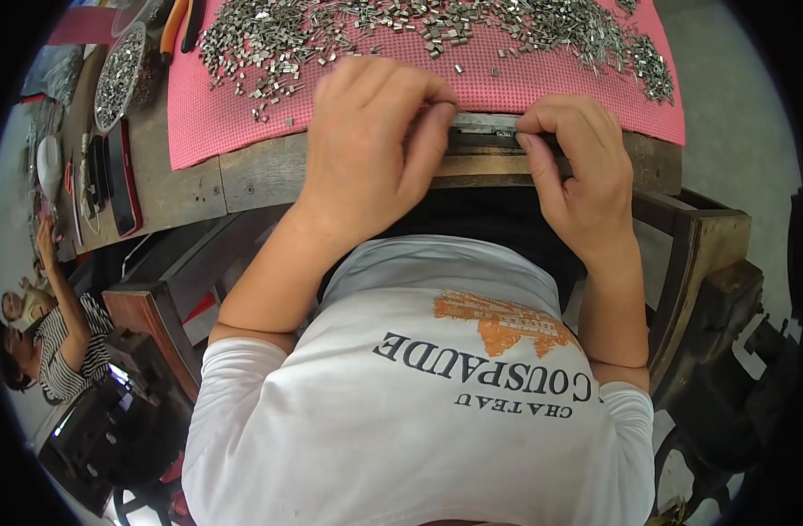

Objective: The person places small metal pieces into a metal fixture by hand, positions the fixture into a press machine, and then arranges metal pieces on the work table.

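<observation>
A narrow grey metal strip (485,124) lies along the table's front edge, between my two hands. My left hand (371,131) is at its left end, with the thumb and forefinger pinched together; the fingertips partly hide that end. At the other end, my right hand (581,153) grips the strip between thumb and bent fingers. Small dark bits show on the strip beside the right fingertips, too small to make out. Beyond my hands, many small shiny metal pieces (436,26) are spread over a pink mesh mat (199,131).
A clear tub (121,79) of small metal pieces stands at the left on the wooden table (261,171). Pliers with orange handles (173,31) lie near it. A dark red-edged phone (123,180) rests nearer. Another person (68,337) sits at the far left.
</observation>
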Available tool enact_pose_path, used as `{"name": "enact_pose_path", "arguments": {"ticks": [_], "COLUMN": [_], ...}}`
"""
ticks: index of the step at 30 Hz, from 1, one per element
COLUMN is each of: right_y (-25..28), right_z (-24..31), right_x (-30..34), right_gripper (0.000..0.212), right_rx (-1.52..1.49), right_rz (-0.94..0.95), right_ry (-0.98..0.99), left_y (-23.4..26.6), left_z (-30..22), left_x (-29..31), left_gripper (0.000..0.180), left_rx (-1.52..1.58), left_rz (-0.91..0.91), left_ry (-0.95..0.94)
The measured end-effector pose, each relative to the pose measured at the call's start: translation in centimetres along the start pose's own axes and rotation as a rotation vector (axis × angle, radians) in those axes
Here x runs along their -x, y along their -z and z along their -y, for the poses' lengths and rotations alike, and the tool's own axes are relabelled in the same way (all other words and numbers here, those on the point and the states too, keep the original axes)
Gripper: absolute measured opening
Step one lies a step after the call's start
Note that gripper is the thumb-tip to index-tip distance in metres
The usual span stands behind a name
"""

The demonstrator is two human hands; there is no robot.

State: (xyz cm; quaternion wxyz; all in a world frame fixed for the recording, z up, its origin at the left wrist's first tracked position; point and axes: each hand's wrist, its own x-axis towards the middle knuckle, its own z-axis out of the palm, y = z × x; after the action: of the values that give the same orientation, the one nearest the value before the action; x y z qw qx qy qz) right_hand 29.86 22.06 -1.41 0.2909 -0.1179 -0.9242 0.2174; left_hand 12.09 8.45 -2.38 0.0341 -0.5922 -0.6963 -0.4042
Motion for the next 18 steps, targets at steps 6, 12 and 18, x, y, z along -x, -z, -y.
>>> {"name": "enact_pose_path", "arguments": {"ticks": [6,12,18], "right_y": [0.9,0.8,1.0], "right_z": [0.1,-0.3,-0.5], "right_x": [0.0,0.8,0.9], "right_gripper": [0.018,0.027,0.028], "right_rx": [-0.005,-0.051,-0.054], "right_rz": [0.022,-0.065,-0.094], "right_ry": [0.038,-0.057,-0.077], "left_y": [-1.1,-2.1,-1.8], "left_z": [-1.3,-1.7,-2.1], "left_x": [-0.4,-0.5,-0.9], "left_gripper": [0.011,0.013,0.015], "left_rx": [0.126,0.076,-0.058], "left_rz": [0.070,0.111,0.155], "left_ry": [-0.056,-0.057,-0.106]}}
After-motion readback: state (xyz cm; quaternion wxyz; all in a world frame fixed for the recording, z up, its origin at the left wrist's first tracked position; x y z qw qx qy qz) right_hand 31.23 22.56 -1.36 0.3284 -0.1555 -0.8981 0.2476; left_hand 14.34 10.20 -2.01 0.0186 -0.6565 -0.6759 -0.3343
